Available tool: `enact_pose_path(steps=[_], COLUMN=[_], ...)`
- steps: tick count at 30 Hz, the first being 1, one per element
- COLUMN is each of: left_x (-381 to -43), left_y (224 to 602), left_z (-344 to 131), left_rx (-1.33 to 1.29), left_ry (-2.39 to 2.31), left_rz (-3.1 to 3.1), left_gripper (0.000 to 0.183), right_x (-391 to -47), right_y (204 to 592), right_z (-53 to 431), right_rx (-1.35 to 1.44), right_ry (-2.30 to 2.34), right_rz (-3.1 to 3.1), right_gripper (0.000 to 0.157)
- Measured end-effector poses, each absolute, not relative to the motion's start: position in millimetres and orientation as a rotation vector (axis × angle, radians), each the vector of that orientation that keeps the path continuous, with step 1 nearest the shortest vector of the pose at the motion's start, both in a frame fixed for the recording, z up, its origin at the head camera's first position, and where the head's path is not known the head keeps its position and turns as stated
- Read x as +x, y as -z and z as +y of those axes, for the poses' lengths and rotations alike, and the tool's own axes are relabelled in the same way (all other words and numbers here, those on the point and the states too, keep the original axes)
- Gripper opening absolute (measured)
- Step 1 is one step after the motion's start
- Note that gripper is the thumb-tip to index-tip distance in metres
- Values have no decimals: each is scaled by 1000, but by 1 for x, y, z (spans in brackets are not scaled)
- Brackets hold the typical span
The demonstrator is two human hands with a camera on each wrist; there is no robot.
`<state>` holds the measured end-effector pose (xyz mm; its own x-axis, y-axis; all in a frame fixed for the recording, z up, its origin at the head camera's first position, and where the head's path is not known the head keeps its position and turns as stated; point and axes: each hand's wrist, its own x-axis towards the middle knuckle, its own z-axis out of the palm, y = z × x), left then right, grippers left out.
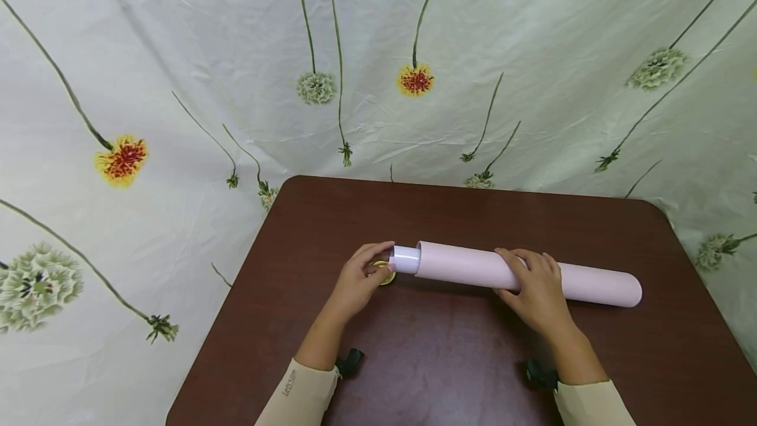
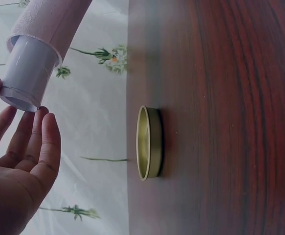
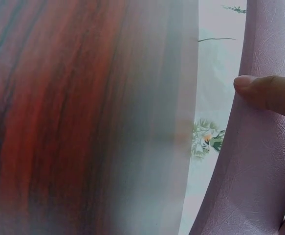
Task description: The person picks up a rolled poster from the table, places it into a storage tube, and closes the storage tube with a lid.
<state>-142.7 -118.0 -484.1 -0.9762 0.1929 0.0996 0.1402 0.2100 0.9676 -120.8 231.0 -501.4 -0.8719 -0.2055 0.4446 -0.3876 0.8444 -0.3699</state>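
Note:
A long pale pink tube (image 1: 467,265) with a textured surface lies sideways over the table, held up by my right hand (image 1: 541,294). Its fingers and thumb wrap the tube near the middle; in the right wrist view the thumb (image 3: 264,93) presses along its side. Out of the tube's left end sticks a shiny white roll (image 2: 31,71), seemingly rolled paper. My left hand (image 1: 357,281) pinches the rim of that roll between thumb and fingertips. Below the left hand a round gold lid (image 2: 153,142) rests on the table, partly hidden by the fingers in the head view.
The dark red-brown wooden table (image 1: 437,360) has rounded far corners. Behind it and along the left hangs a white cloth (image 1: 248,38) printed with flowers and stems. Dark straps (image 1: 350,361) circle both wrists.

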Motion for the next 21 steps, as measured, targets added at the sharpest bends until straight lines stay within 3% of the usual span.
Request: enact_pose_path(steps=[10, 21], left_x=[-129, -126], left_y=[454, 455], left_z=[-110, -105], left_rx=[284, 297], left_ry=[-1857, -1862], left_rz=[2405, 2402], left_gripper=[43, 42], right_x=[-120, -119], right_y=[501, 501], right_z=[229, 226], right_rx=[442, 436], right_ry=[-640, -645], right_rz=[-2631, -2635], right_gripper=[85, 84])
